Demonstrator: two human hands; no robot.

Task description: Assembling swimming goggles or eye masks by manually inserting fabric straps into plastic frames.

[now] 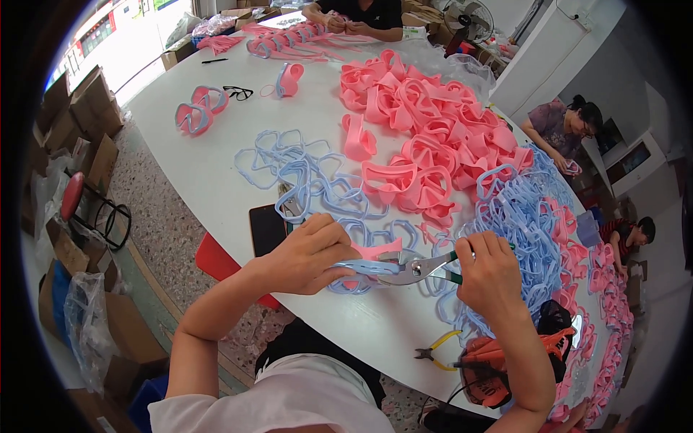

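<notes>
My left hand [309, 254] is closed on a light-blue goggle frame [369, 267] with a pink soft piece [377, 251] against it. My right hand [489, 274] grips the green handles of a pair of pliers [419, 270]. The metal jaws meet the right end of the frame; how far they are closed on it is hard to see. Loose blue frames [310, 173] lie tangled just beyond my left hand. Past them is a big heap of pink soft goggle pieces [433, 137]. A pile of blue frames [523, 238] lies right of my right hand.
Yellow-handled cutters [438, 351] and an orange-and-black bag [491, 368] lie near the table's front edge. A dark phone [267, 229] is left of my hand. Black glasses [238, 92] and assembled goggles [201, 110] lie farther off. Several people work around the white table [184, 155].
</notes>
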